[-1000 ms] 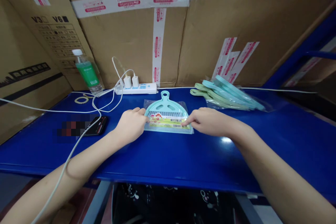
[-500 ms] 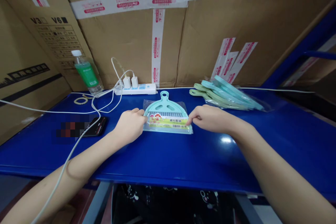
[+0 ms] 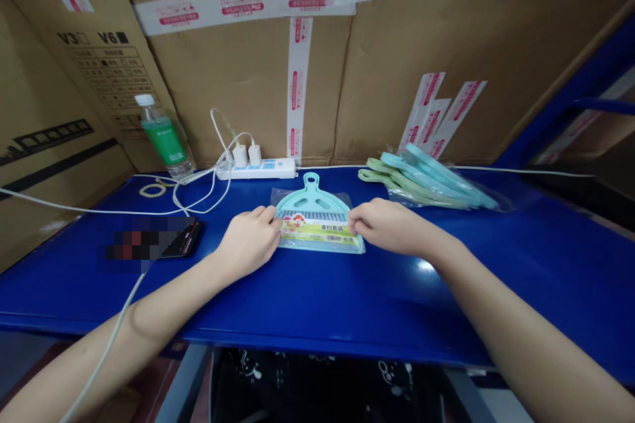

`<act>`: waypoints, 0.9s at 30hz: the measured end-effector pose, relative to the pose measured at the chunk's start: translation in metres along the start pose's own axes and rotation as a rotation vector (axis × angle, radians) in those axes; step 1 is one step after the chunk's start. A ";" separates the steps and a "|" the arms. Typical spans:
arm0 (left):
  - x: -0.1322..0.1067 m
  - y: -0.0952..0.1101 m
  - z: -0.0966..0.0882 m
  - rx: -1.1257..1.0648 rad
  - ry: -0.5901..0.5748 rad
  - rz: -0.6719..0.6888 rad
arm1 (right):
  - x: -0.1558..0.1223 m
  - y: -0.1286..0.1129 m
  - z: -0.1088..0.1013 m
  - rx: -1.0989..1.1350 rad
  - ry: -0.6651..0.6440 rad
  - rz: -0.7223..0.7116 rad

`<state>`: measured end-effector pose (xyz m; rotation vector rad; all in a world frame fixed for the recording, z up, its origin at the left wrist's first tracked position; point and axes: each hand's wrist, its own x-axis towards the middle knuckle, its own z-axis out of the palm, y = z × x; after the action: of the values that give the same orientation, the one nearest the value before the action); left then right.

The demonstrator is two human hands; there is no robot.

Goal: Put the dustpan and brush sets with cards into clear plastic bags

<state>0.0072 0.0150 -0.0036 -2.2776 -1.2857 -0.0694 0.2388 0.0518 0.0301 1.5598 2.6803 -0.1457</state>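
Observation:
A light-blue dustpan (image 3: 311, 193) lies flat on the blue table with its ring-ended handle pointing away from me. Inside the same clear plastic bag (image 3: 343, 199) are a brush with grey bristles (image 3: 322, 216) and a yellow-green printed label card (image 3: 316, 230). My left hand (image 3: 249, 241) is closed at the bag's left edge, fingers bent over the plastic. On the opposite side, my right hand (image 3: 389, 226) pinches the bag's right edge beside the card. The fingertips are partly hidden on both sides.
More bagged dustpans (image 3: 431, 178), blue and green, lie at the back right. A power strip (image 3: 270, 169) with white plugs and cables stands at the back, near a green-labelled bottle (image 3: 167, 139). A black flat item (image 3: 184, 241) and a beaded ring (image 3: 152, 191) lie left.
Both hands have shifted slightly inward over the bag's edges, the right one reaching a little further left. The bagged dustpan has stayed almost in place.

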 end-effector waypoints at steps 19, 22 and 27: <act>-0.002 0.006 0.006 -0.080 0.111 0.218 | 0.005 -0.003 0.010 0.013 0.139 -0.325; -0.001 0.008 0.006 -0.088 0.077 0.218 | 0.006 -0.005 0.014 0.058 0.165 -0.375; 0.001 0.011 0.007 -0.097 0.004 0.210 | 0.009 -0.006 0.022 0.047 0.200 -0.449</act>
<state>0.0153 0.0139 -0.0136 -2.4812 -1.0544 -0.0632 0.2291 0.0545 0.0079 1.0012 3.1658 -0.0661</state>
